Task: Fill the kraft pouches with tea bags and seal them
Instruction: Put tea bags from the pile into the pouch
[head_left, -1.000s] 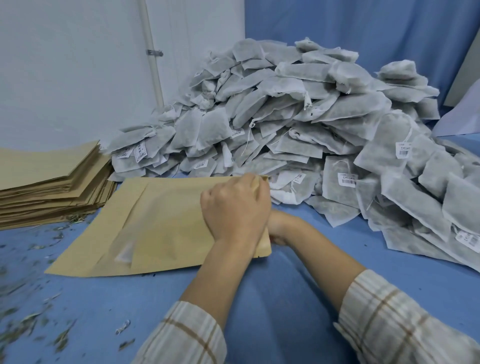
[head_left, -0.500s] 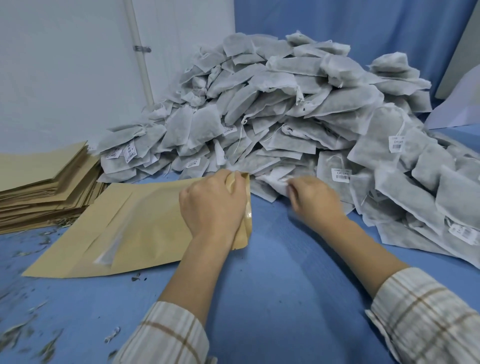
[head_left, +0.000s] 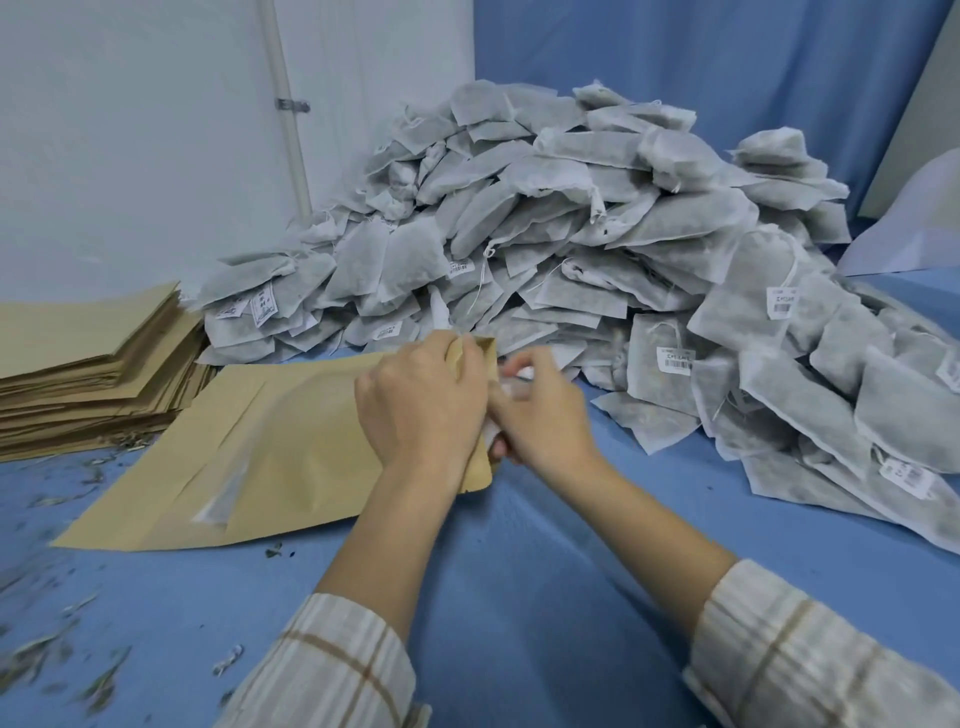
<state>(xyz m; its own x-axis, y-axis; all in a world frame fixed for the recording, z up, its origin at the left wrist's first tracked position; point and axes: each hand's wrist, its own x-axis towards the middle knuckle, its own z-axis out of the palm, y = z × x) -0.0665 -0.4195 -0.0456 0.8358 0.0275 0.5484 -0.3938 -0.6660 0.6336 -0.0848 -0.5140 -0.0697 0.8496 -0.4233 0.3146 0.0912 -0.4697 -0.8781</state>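
A kraft pouch with a clear window lies flat on the blue table, its mouth to the right. My left hand grips the pouch's upper lip and lifts it open. My right hand holds a white tea bag right at the pouch mouth; the bag is blurred and mostly hidden by my fingers. A big heap of grey-white tea bags with small labels rises behind and to the right of both hands.
A stack of flat kraft pouches sits at the left edge. Loose tea crumbs litter the blue cloth at front left. A white wall with a pipe stands behind, a blue curtain at the back right.
My right hand went out to the heap, took a tea bag and has come back to the pouch mouth. My left hand has kept hold of the pouch lip.
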